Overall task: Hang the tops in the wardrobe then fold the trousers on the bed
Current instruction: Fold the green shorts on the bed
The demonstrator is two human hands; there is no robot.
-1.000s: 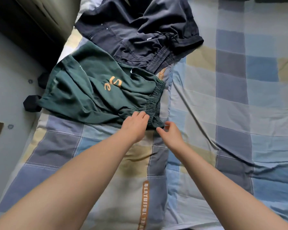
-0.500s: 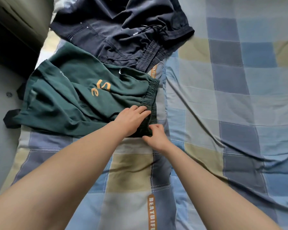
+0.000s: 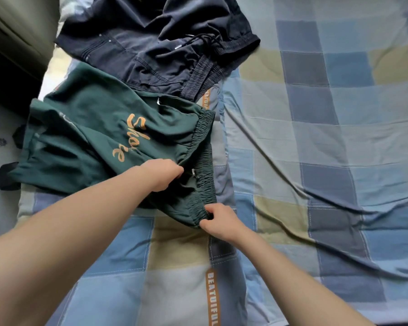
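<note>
Dark green trousers (image 3: 92,137) with orange lettering lie crumpled on the left side of the bed, their elastic waistband pointing right. My left hand (image 3: 161,174) grips the cloth just inside the waistband. My right hand (image 3: 218,220) pinches the waistband's near corner, pulling it toward me. A second pair, dark navy trousers (image 3: 156,41) with a drawstring, lies beyond the green ones and partly overlaps their far edge.
The bed carries a blue, grey and beige checked sheet (image 3: 327,161), wrinkled on the right. The bed's left edge drops to a pale floor (image 3: 0,128) with dark objects on it. A dark piece of furniture (image 3: 14,31) stands at the top left.
Both hands went from reaching for the green waistband to holding it. The waistband has been spread and its near corner drawn toward me, which uncovers more of the orange lettering.
</note>
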